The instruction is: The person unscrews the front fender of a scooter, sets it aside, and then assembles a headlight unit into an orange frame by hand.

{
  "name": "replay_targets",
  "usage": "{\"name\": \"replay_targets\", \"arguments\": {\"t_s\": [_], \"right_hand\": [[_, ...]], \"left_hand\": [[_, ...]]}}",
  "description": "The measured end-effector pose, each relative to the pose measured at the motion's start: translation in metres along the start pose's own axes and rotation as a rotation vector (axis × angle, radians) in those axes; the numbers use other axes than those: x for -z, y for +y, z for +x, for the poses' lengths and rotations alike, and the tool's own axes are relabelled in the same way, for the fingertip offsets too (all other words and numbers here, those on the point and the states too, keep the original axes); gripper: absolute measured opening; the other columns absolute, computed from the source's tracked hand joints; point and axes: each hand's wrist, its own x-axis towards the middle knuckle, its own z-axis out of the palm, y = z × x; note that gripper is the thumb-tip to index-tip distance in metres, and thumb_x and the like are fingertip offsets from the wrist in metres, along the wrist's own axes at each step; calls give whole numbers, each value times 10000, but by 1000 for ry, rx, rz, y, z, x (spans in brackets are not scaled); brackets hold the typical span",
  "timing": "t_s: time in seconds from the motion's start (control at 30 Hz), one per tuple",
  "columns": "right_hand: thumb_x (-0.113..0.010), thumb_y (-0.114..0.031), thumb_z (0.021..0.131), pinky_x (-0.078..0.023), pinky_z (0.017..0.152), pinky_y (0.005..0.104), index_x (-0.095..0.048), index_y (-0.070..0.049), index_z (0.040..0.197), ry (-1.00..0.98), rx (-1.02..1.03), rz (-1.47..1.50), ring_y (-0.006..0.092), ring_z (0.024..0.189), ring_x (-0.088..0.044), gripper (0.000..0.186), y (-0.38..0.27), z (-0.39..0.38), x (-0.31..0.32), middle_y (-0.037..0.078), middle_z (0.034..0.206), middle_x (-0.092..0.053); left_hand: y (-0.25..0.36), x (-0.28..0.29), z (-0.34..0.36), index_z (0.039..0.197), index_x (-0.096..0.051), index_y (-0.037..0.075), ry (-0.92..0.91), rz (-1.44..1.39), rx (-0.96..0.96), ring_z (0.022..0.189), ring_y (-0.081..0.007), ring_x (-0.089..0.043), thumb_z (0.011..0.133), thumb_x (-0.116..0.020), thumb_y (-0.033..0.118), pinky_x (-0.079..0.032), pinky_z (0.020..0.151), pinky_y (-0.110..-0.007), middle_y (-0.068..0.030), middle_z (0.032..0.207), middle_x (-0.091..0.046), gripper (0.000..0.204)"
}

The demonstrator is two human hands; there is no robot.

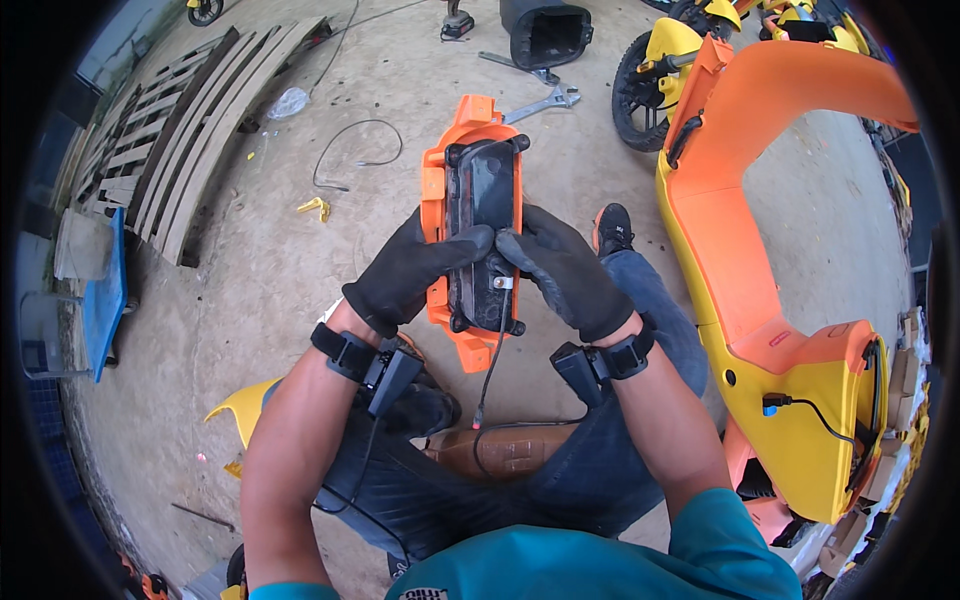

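Orange plastic housing [440,200] with a black unit [482,225] set into it is held upright in front of the person, above the lap and over the sandy concrete floor [300,260]. Largest nearby is the orange-and-yellow scooter body shell [760,280], standing to the right, with a black cable plugged at its yellow lower end. Stacked wooden pallets [170,140] lie far left, beside a blue panel [105,290]. A black moulded tub [545,30] sits at the top, near a wheel with a yellow fender [650,80].

Both hands wear black gloves. The left hand [405,275] wraps the housing's left edge, its grip pressed together with the thumb on the black unit's face. The right hand [570,270] closes on the right side, fingertips [510,242] meeting the left thumb at the unit's middle. A thin black wire [490,370] hangs from the unit down to the lap.

Smaller still: a silver wrench [545,102] beyond the housing, a loose cable loop [355,150], a yellow clip [315,207].
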Motion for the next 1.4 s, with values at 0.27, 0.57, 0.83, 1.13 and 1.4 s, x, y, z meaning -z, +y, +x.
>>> {"name": "replay_targets", "arguments": {"t_s": [0.27,0.57,0.83,1.13,1.4], "right_hand": [[-605,-213,941,-458,801,248,-590,-1,1165,-1,57,-166,83,915,-563,308,3,1,7,28,1006,-605],[-614,-217,934,-462,829,260,-586,11,1197,14,28,-118,103,935,-572,349,1,2,3,49,1028,-622],[-619,-215,927,-459,829,258,-589,14,1196,31,52,-123,104,927,-574,354,1,1,3,53,1027,-629],[-623,-200,927,-450,814,248,-577,14,1177,26,34,-146,82,906,-554,332,-5,1,-2,38,996,-605],[-628,-187,927,-474,809,256,-471,-10,1287,-109,-37,-182,85,958,-547,430,-17,-9,-3,48,1072,-574]], "left_hand": [[3,-2,-1,1291,-501,29,36,65,-37,958,-135,-631,868,-694,201,-533,838,-291,-58,1101,-623,496],[5,-1,-2,1282,-502,0,32,96,-20,960,-135,-638,898,-663,218,-537,847,-280,-69,1103,-632,470],[-1,5,2,1292,-496,7,20,83,-21,976,-141,-639,905,-656,240,-540,850,-283,-72,1119,-630,479],[-4,9,0,1287,-495,7,65,-56,-22,958,-152,-649,924,-631,264,-545,841,-297,-80,1123,-632,464],[11,8,-5,1319,-463,18,96,-79,-91,983,-182,-652,930,-611,360,-549,867,-334,-97,1133,-627,538]]}}
